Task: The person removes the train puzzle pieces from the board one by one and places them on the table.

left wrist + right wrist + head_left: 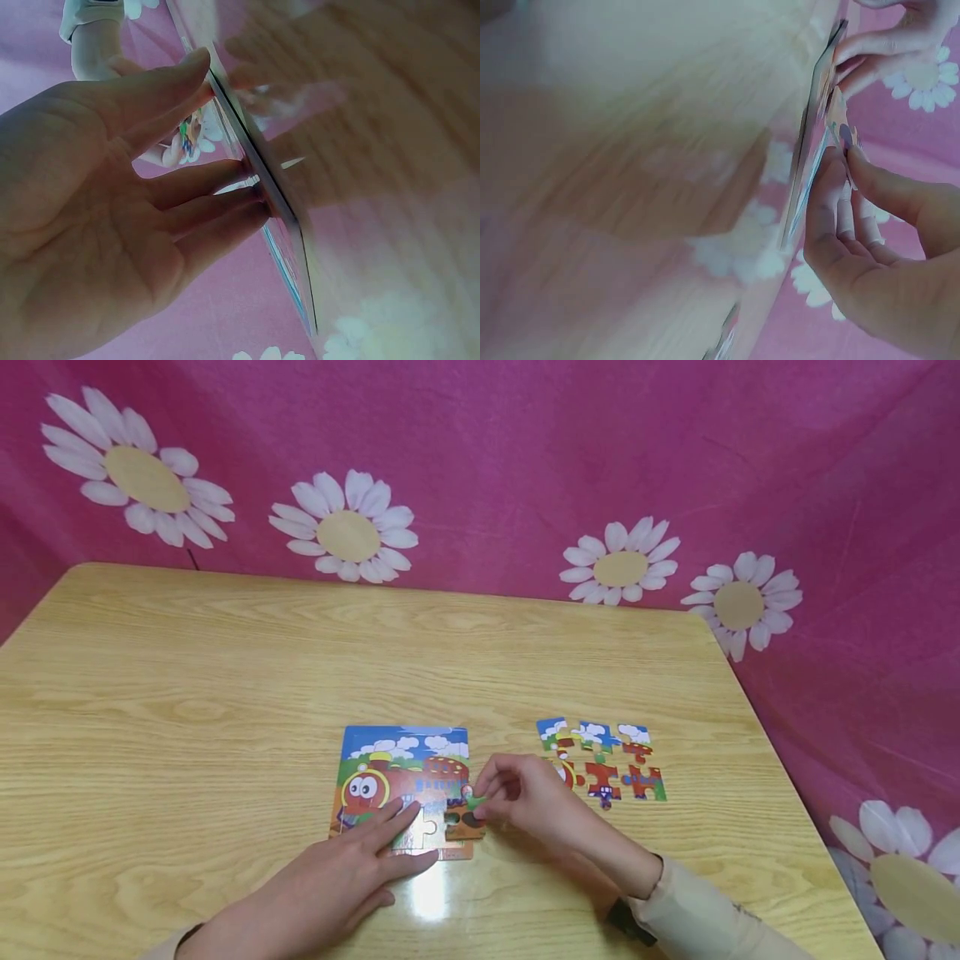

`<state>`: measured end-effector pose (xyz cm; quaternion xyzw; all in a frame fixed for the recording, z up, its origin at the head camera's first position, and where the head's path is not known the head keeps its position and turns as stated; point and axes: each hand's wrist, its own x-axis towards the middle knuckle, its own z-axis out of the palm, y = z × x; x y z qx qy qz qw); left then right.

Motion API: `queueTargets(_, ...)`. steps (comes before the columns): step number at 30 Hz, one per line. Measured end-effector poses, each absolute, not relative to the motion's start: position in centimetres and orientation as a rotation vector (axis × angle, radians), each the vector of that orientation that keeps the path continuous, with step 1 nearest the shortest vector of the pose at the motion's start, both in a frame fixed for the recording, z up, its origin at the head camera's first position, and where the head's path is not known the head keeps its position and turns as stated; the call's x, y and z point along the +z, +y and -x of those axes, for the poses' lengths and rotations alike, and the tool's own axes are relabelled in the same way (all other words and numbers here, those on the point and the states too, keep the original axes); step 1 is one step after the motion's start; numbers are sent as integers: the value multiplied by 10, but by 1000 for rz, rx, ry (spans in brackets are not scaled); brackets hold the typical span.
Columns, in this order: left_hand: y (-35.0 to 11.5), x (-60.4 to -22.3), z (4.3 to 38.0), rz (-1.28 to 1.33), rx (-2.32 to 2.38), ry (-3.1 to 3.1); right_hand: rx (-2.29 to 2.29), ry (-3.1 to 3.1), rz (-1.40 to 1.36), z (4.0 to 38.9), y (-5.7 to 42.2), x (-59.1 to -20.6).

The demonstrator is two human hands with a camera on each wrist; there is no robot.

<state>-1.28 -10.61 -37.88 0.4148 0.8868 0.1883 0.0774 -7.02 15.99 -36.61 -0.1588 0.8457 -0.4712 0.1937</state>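
A puzzle board (390,735) with a cartoon train picture lies flat near the table's front edge. The fingers of my left hand (330,877) rest spread on its lower left part, holding nothing. My right hand (536,802) pinches a puzzle piece (463,830) between thumb and fingers, over the board's lower right corner. Brown, green and dark patches show on that piece. In the right wrist view the piece (838,116) is tilted against the board's surface. A pale patch with a jigsaw outline shows on the board, left of the piece.
Several loose puzzle pieces (600,772) lie in two rows to the right of the board, one partly behind my right hand. The wooden table (225,693) stretches back to a pink cloth (480,468) with white flowers. A black strap (630,922) shows under my right sleeve.
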Motion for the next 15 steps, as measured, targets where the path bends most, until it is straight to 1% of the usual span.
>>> queueTargets(15,-107,-379,12,-1235,567,2654,-1315,2453,367,64,234,-364)
